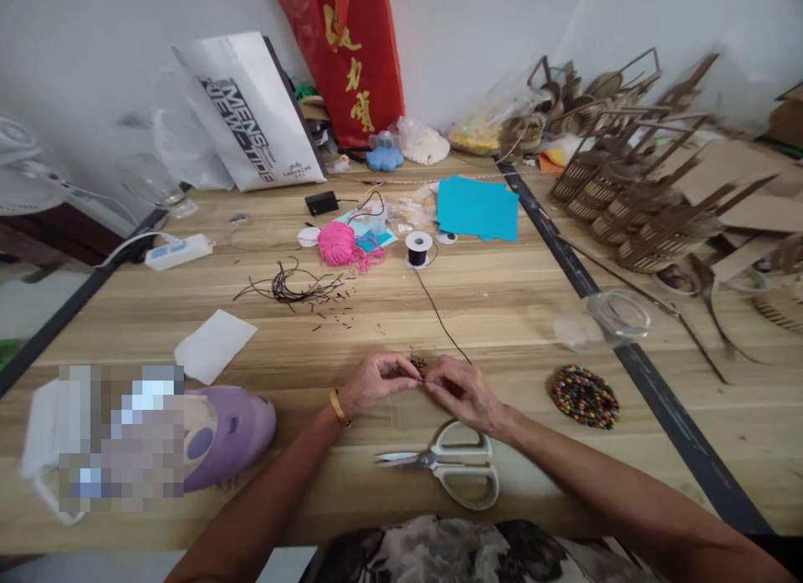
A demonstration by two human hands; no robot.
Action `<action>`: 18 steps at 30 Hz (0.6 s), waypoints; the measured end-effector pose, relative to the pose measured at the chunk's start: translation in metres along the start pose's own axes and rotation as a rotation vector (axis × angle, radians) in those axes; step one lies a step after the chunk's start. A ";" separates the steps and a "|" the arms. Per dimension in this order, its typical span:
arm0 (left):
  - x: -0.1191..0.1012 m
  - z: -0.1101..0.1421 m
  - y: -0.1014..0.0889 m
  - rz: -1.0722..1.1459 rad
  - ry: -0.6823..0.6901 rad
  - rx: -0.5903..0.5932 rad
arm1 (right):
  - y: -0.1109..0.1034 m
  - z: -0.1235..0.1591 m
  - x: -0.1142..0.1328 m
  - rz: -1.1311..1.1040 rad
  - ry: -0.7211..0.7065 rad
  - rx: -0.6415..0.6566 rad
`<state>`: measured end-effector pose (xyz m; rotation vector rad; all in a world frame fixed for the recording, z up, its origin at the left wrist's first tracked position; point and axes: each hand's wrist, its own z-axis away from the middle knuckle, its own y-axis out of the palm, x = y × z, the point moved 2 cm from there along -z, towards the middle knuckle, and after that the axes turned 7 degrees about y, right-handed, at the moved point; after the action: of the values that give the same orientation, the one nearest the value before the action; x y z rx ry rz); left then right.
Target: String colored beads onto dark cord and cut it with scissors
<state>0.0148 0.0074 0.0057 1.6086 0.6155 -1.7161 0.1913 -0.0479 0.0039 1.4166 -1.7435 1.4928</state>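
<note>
Black cord (437,312) on the wood-grain surface (527,315). It runs from the spool (417,255), which sits upright toward the far edge, and slants nearward and rightward until it passes out of sight behind the right hand (461,391). Whether its end reaches the fingertips I cannot tell from where I stand.

Hands: both pinched, thumb to finger, tips meeting just on the near side of a small cluster of dark beads (417,362). Left hand (382,380) comes in from the left, right hand from the right. Between the tips, a small dark piece (422,380); too small to say whether bead or cord.

Key relation, my judgement: the cord's line. Its long axis points from the far edge toward the right hand, so that hand is the nearer one and the left would have to cross over to reach it. Slack looks small; the visible run lies nearly straight.

Also noted: scissors (428,459) lie between hands and near edge, long axis roughly parallel to that edge, blades to the left, handles to the right. Coiled bead strand (583,396) lies toward the right edge, apart from the right forearm.
</note>
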 end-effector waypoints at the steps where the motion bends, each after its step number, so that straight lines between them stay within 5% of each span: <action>1: 0.000 0.000 0.000 -0.001 0.002 0.001 | 0.000 0.000 0.000 0.001 -0.004 -0.004; 18: 0.002 0.000 0.000 -0.011 0.000 0.006 | 0.000 0.000 -0.001 -0.016 -0.016 0.015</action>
<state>0.0147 0.0076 0.0036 1.6114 0.6210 -1.7278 0.1917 -0.0476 0.0027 1.4501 -1.7295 1.4927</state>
